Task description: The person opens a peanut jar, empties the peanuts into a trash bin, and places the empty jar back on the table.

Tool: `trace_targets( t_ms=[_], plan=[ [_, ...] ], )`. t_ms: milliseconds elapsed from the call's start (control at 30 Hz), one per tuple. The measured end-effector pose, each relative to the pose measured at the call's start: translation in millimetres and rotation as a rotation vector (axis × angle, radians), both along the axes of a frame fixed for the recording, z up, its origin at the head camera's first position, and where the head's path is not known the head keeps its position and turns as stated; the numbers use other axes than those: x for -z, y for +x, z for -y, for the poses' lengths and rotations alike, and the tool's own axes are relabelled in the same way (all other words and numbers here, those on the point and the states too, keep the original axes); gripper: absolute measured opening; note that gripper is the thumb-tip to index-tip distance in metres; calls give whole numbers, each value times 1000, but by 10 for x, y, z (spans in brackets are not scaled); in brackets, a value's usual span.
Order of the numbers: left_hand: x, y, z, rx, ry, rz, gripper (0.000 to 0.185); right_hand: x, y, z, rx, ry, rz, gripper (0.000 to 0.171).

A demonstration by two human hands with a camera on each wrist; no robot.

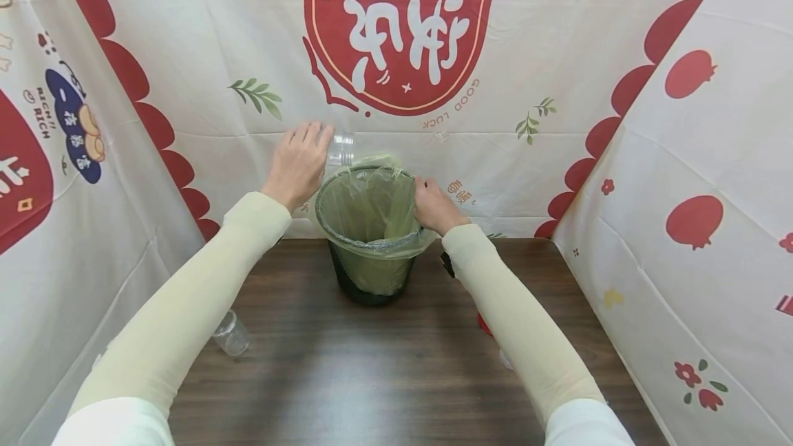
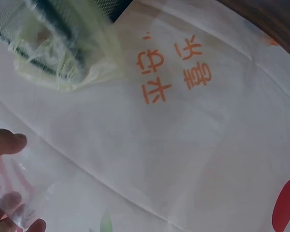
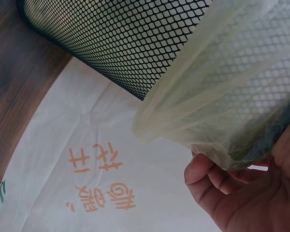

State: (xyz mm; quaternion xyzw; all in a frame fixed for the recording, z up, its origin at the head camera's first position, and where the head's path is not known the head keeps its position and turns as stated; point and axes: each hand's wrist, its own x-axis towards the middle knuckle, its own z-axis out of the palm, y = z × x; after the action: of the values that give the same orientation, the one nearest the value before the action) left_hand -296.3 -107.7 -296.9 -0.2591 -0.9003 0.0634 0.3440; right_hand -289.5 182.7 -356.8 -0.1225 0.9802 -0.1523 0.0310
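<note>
A black mesh wastebasket [image 1: 359, 291] stands at the back of the table, lined with a pale yellow-green trash bag [image 1: 372, 202] folded over its rim. To the left of the rim, my left hand [image 1: 299, 160] holds a clear plastic jar [image 1: 342, 149] in the air; its fingers and thumb [image 2: 9, 142] lie around the jar in the left wrist view. On the other side, my right hand [image 1: 436, 206] grips the basket's rim through the bag. Its fingertips [image 3: 199, 166] pinch the bag's folded edge in the right wrist view.
Another clear plastic jar [image 1: 233, 334] lies on the dark wood table [image 1: 347, 377] beside my left forearm. A red object [image 1: 484, 325] and a clear one [image 1: 505, 359] are partly hidden by my right forearm. Printed cloth [image 1: 421, 136] hangs behind and on both sides.
</note>
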Motion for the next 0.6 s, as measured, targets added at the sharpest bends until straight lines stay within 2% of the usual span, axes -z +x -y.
trace_targets(
  t_ms=[100,267,467,600],
  plan=[
    [61,13,3,-3,-42,19,43,2,1,4,2,1,1,68],
    [115,21,22,-10,-62,50,48,11,-7,4,0,2,1,67],
    [110,23,44,-19,-66,68,55,15,-10,-8,-4,7,-4,68],
    [69,22,60,-4,-40,43,52,20,-17,-8,-10,11,-12,68]
  ],
)
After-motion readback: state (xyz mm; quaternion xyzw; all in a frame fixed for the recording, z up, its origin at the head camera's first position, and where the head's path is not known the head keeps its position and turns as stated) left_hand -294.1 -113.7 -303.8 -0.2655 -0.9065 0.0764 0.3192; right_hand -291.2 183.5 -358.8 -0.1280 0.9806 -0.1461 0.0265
